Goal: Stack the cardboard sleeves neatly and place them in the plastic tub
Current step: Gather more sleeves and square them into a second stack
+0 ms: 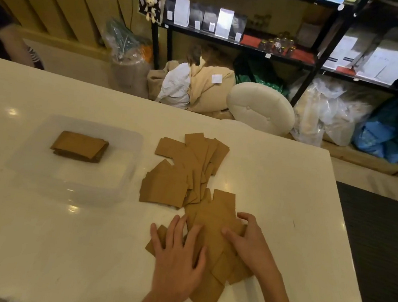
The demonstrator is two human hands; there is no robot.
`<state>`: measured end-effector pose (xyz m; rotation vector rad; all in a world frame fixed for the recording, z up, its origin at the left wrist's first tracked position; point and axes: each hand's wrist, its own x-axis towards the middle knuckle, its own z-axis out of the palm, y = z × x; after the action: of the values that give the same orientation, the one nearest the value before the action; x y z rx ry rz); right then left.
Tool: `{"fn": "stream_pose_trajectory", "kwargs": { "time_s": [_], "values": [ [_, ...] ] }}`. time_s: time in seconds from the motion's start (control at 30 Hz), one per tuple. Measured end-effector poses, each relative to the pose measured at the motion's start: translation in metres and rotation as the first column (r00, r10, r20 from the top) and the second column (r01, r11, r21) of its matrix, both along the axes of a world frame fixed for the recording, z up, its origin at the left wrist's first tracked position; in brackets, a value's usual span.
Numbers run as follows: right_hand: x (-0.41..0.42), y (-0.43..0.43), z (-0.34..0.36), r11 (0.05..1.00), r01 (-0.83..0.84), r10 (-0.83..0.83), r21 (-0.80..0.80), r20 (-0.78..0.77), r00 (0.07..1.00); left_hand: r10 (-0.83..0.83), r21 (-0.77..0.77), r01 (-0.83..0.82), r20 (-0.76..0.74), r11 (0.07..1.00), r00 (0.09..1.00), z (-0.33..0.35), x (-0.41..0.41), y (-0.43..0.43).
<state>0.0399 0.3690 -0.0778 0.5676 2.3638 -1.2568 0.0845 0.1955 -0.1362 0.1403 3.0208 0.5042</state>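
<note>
A loose spread of sleeves (185, 171) is being gathered near the right edge of the tabletop (33, 243), with its near end lying under both hands. The near sleeves are being pressed flat by the left hand (176, 255), whose fingers are straight and spread. Their right side is being cupped by the right hand (249, 246), with the thumb on top and the fingers curled over the edge. A squared stack (79, 146) is already lying in the tub (124, 192), which is standing toward the left edge, just beside the spread. The sleeves are being judged light, thin and fairly stiff when flat, yet smooth enough to be sliding over one another and over the glossy tabletop. A fanned bundle is likely to be slipping apart if it is being lifted from one side only. A hold is best being taken on two opposite edges, with the bundle being squeezed between both hands and squared before being carried to the tub.
</note>
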Motion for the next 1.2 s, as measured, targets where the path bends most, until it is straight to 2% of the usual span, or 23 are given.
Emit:
{"fn": "stream_pose_trajectory", "kwargs": {
  "time_s": [0.13, 0.27, 0.47, 0.57, 0.67, 0.73, 0.8, 0.87, 0.93, 1.07, 1.13, 1.2],
  "values": [
    [0.002, -0.002, 0.006, 0.998, -0.012, 0.017, -0.061, 0.087, 0.996, -0.011, 0.041, 0.011, 0.012, 0.999, 1.0, 0.002, 0.001, -0.002],
    [0.002, 0.004, 0.011, 0.998, 0.018, -0.013, -0.063, 0.066, 0.998, -0.012, 0.059, 0.011, 0.019, 0.998, 1.0, 0.005, 0.001, -0.002],
    [0.01, 0.037, 0.018, 0.969, 0.247, -0.246, 0.004, -0.08, 0.966, -0.036, 0.02, 0.036, -0.005, 0.999, 0.999, 0.004, 0.001, -0.001],
    [0.019, 0.066, 0.036, 0.931, 0.357, -0.364, -0.075, -0.119, 0.924, -0.027, 0.022, 0.028, -0.029, 0.999, 0.999, 0.003, 0.002, -0.001],
    [0.03, 0.064, 0.045, 0.968, 0.222, -0.23, -0.113, -0.056, 0.972, 0.006, 0.091, -0.001, -0.061, 0.996, 0.998, -0.001, 0.001, -0.002],
    [0.036, 0.037, 0.034, 0.999, 0.047, -0.047, -0.02, 0.002, 0.999, 0.036, 0.172, -0.02, -0.091, 0.985, 0.995, -0.003, 0.001, -0.004],
    [0.041, 0.008, 0.014, 0.995, -0.066, 0.065, 0.079, 0.007, 0.998, 0.083, 0.282, -0.043, -0.131, 0.958, 0.988, -0.004, 0.001, -0.005],
    [0.042, -0.015, 0.005, 0.986, -0.081, 0.086, 0.143, -0.029, 0.996, 0.168, 0.398, -0.097, -0.146, 0.912, 0.975, -0.003, 0.0, -0.004],
    [0.044, -0.034, 0.001, 0.987, -0.09, 0.095, 0.13, -0.034, 0.995, 0.259, 0.484, -0.164, -0.135, 0.86, 0.956, -0.004, 0.0, -0.004],
    [0.049, -0.048, -0.001, 0.969, -0.126, 0.143, 0.211, -0.063, 0.988, 0.314, 0.56, -0.204, -0.106, 0.803, 0.944, -0.002, 0.002, -0.005],
    [0.047, -0.046, 0.003, 0.983, -0.132, 0.138, 0.129, -0.041, 0.99, 0.325, 0.606, -0.2, -0.104, 0.77, 0.94, 0.002, 0.003, -0.006],
    [0.047, -0.048, 0.009, 0.992, -0.125, 0.126, -0.006, 0.045, 0.991, 0.355, 0.691, -0.215, -0.065, 0.69, 0.932, 0.003, 0.006, -0.009]
  ]
}}
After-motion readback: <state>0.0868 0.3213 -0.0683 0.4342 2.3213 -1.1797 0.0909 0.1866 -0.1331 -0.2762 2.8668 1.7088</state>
